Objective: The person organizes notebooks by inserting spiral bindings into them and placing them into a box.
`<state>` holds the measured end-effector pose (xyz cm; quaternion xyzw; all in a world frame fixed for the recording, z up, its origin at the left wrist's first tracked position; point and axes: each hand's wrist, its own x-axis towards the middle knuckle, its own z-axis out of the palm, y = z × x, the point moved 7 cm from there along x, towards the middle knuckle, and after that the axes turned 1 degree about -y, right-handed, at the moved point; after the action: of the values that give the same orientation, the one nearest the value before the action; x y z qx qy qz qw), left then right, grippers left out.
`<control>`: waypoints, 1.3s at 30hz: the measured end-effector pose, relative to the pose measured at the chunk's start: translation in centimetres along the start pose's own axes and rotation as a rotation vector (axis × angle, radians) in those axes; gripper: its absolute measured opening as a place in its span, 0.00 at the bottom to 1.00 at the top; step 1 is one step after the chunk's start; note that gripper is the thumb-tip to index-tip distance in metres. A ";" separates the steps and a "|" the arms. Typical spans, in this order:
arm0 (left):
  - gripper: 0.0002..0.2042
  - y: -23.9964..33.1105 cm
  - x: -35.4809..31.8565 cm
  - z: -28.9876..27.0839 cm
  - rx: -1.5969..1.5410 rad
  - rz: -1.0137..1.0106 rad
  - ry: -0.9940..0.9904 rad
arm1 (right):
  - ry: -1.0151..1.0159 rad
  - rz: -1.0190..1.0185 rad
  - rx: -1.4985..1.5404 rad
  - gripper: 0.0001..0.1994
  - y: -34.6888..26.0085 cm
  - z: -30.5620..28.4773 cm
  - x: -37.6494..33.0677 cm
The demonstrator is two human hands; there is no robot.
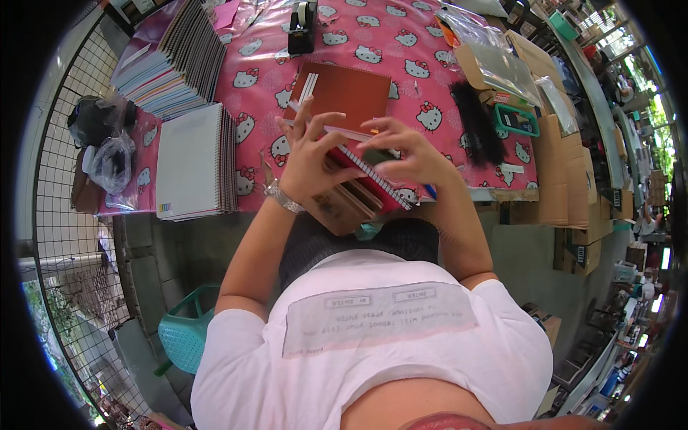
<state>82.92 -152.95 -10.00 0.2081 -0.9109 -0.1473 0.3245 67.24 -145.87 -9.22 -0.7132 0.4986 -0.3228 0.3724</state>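
Note:
A spiral notebook (393, 188) with a pinkish-red cover and a white coil slants across the table's near edge, in front of my body. My left hand (312, 154) is over its upper left part, fingers spread and the thumb stretched across near the coil. On the other side, my right hand (416, 154) hovers with curved fingers apart; a small dark green patch shows between them. Below the coil lies a brown block (340, 208) with a stepped edge, partly behind my left hand. Just beyond my hands is a reddish-brown spiral notebook (344, 93).
Stacked spiral notebooks (175, 72) and a white-covered stack (190, 168) stand at left. A tape dispenser (302, 29) sits at the back. At right are black bristle-like strands (476, 125), a green tray (516, 120) and cardboard boxes (562, 172). A teal stool (188, 330) stands lower left.

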 end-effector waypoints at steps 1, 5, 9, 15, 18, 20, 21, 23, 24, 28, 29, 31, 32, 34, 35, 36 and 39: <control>0.26 -0.3 0.1 -0.5 -0.010 0.013 0.022 | 0.005 -0.087 0.296 0.26 -0.6 0.0 0.2; 0.26 -2.6 0.8 -0.9 -0.099 0.033 0.040 | -0.021 -0.215 0.607 0.25 -1.6 0.3 1.4; 0.25 -1.7 0.5 -1.2 -0.109 0.091 0.098 | 0.002 -0.143 0.390 0.23 -0.8 -0.2 2.5; 0.25 -1.1 0.7 -2.2 -0.082 0.055 0.079 | 0.000 -0.198 0.520 0.25 -0.6 -0.3 2.3; 0.25 -1.8 0.1 -2.2 -0.144 0.003 0.054 | -0.037 -0.078 0.213 0.24 -0.4 0.8 3.2; 0.25 -2.1 0.5 -2.6 -0.152 0.012 0.057 | 0.012 -0.058 0.103 0.22 -0.1 0.4 3.9; 0.25 -2.0 0.5 -2.7 -0.142 0.036 0.067 | -0.057 -0.161 0.378 0.23 -0.9 0.6 4.0; 0.25 -2.1 0.2 -2.7 -0.153 0.022 0.073 | -0.200 -0.345 0.944 0.24 -2.8 1.0 3.4; 0.25 -2.5 0.4 -2.7 -0.167 -0.006 0.075 | -0.151 -0.242 0.678 0.24 -1.8 1.3 3.8; 0.24 -5.4 0.3 -3.0 -0.411 -0.163 0.042 | -0.144 -0.255 0.651 0.25 -1.2 1.0 5.7; 0.23 -5.8 0.3 -2.7 -0.446 -0.161 -0.007 | -0.200 -0.350 0.916 0.26 -1.7 1.2 5.6; 0.22 -6.5 0.8 -2.4 -0.509 -0.155 -0.103 | -0.153 -0.206 0.574 0.25 -0.7 1.0 6.9; 0.21 -6.4 0.8 -2.7 -0.434 -0.126 -0.112 | -0.127 -0.157 0.521 0.25 -0.4 0.9 7.2; 0.20 -5.8 0.8 -2.9 -0.291 -0.069 -0.131 | -0.114 -0.108 0.445 0.25 -0.1 0.9 7.5; 0.20 -5.5 1.0 -3.1 -0.248 -0.046 -0.121 | -0.125 -0.106 0.424 0.26 0.0 1.0 7.6; 0.19 -5.2 1.3 -3.3 -0.206 -0.022 -0.111 | -0.137 -0.104 0.403 0.26 0.2 1.1 7.7; 0.18 -6.1 0.9 -3.1 -0.377 -0.076 -0.130 | -0.183 -0.245 0.696 0.26 -1.0 1.5 7.8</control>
<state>86.00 -159.07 -9.67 0.1677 -0.8777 -0.3406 0.2926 71.20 -152.75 -8.46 -0.6242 0.2347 -0.4499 0.5940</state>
